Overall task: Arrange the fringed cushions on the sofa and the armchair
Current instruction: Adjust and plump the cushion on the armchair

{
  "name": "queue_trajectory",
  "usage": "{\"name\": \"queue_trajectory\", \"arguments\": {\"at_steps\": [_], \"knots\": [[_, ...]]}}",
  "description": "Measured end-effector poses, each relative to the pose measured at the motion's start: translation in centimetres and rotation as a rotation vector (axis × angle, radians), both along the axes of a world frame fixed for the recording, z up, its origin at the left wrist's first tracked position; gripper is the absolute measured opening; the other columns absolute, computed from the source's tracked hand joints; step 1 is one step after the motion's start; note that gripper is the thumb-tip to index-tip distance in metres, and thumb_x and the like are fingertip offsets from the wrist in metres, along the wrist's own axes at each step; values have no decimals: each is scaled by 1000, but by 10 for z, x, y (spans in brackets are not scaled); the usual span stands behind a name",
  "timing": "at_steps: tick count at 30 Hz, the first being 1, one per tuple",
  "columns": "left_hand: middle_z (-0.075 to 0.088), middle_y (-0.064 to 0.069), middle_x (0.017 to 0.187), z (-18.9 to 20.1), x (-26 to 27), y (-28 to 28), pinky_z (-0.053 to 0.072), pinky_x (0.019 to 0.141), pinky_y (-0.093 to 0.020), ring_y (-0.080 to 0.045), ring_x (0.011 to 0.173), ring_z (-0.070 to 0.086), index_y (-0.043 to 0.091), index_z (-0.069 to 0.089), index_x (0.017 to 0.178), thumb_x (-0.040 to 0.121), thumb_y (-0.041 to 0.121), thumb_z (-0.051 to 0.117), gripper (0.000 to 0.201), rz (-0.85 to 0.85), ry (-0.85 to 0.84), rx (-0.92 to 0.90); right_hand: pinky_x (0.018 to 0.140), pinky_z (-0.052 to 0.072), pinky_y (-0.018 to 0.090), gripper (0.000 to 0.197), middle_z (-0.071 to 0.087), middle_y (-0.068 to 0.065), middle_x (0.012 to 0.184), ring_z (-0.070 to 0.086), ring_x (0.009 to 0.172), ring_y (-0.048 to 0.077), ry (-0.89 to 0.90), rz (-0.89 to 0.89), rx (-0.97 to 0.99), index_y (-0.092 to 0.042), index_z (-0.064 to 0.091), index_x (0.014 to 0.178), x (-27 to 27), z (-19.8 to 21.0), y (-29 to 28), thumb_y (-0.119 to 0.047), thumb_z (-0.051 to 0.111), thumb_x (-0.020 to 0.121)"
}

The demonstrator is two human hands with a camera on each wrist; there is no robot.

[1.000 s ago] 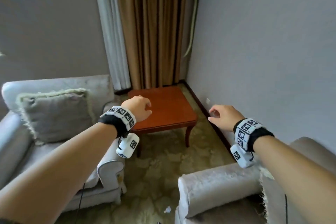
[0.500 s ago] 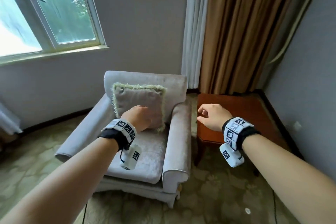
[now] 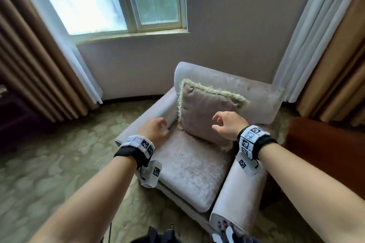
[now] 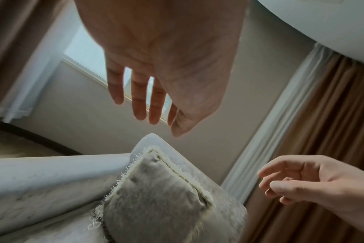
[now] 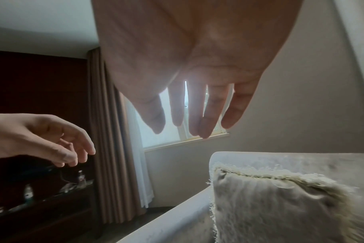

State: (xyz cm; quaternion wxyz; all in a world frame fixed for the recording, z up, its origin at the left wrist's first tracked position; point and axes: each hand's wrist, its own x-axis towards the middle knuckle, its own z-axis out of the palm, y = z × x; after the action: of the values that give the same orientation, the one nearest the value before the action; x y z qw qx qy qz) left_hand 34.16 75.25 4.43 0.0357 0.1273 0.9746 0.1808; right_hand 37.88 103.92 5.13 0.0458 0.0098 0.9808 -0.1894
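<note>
A grey fringed cushion (image 3: 201, 112) (image 4: 156, 200) (image 5: 276, 212) leans upright against the backrest of a pale grey armchair (image 3: 189, 171). My left hand (image 3: 156, 128) (image 4: 148, 105) hovers open by the chair's left arm, just left of the cushion. My right hand (image 3: 225, 124) (image 5: 193, 118) hovers open in front of the cushion's right half. Neither hand touches the cushion, and both are empty. The sofa is out of view.
A dark wooden side table (image 3: 325, 148) stands right of the armchair. Brown and white curtains (image 3: 335, 55) hang on both sides of a window (image 3: 126, 0). Patterned carpet (image 3: 49, 154) spreads to the left. Dark furniture (image 5: 31, 148) stands far left.
My view has swung left from the side table corner onto the armchair. Both hands have come forward toward the cushion, their fingers loosening from a loose curl.
</note>
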Motion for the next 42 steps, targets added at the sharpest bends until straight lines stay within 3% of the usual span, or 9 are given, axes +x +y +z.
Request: {"name": "queue_trajectory", "arguments": {"at_steps": [5, 12, 21, 27, 30, 34, 37, 40, 42], "knots": [[61, 6, 96, -15, -35, -24, 48, 83, -29, -18, 96, 61, 27, 66, 106, 82, 33, 62, 25, 232, 37, 88, 84, 51, 32, 25, 66, -8, 95, 62, 95, 15, 2, 84, -109, -28, 66, 109, -76, -15, -14, -39, 63, 86], [66, 3, 95, -77, -103, -51, 52, 85, -34, -20, 93, 63, 25, 67, 105, 81, 30, 66, 24, 319, -52, 150, 83, 53, 31, 19, 68, -15, 89, 65, 89, 10, -6, 24, -199, -35, 66, 99, -167, -65, -20, -42, 65, 82], [64, -1, 102, -151, -292, -36, 50, 89, -35, -21, 95, 63, 23, 65, 109, 80, 31, 64, 30, 77, -233, 166, 83, 53, 33, 17, 67, -17, 85, 65, 86, 9, -92, -270, -211, -37, 64, 95, -285, -130, -7, -43, 64, 79], [61, -7, 102, -158, -395, -9, 50, 87, -37, -26, 93, 61, 18, 64, 110, 78, 32, 61, 35, -173, -314, 132, 82, 52, 31, 16, 65, -16, 86, 63, 87, 10, -139, -493, -215, -36, 65, 99, -322, -132, 2, -37, 65, 83], [58, -2, 94, -178, -426, 13, 50, 83, -37, -22, 87, 59, 23, 64, 104, 78, 31, 63, 27, -287, -354, 79, 82, 51, 32, 16, 65, -15, 89, 62, 87, 11, -226, -519, -158, -35, 66, 100, -323, -143, 17, -39, 63, 84], [60, -2, 97, -224, -443, 44, 44, 79, -28, -21, 90, 59, 26, 62, 105, 80, 27, 60, 26, -394, -450, -29, 81, 51, 30, 24, 64, -12, 95, 62, 91, 12, -374, -524, -79, -32, 65, 108, -328, -165, 50, -39, 61, 85], [55, 0, 98, -266, -446, 58, 45, 82, -29, -22, 98, 59, 22, 59, 112, 81, 29, 59, 32, -431, -506, -109, 90, 49, 34, 30, 61, -8, 109, 59, 106, 16, -408, -506, -58, -31, 63, 115, -343, -186, 71, -38, 60, 86], [53, -1, 108, -299, -447, 68, 47, 91, -31, -21, 107, 58, 24, 55, 124, 81, 34, 59, 45, -434, -574, -160, 106, 39, 41, 46, 47, -3, 135, 40, 129, 21, -331, -412, 2, -31, 52, 131, -376, -206, 76, -40, 61, 86], [52, -4, 115, -318, -450, 74, 48, 92, -35, -23, 111, 56, 25, 53, 127, 80, 37, 58, 49, -401, -574, -165, 114, 25, 44, 62, 33, 0, 149, 24, 139, 24, -243, -345, 81, -33, 41, 142, -407, -218, 76, -45, 62, 85]]}}
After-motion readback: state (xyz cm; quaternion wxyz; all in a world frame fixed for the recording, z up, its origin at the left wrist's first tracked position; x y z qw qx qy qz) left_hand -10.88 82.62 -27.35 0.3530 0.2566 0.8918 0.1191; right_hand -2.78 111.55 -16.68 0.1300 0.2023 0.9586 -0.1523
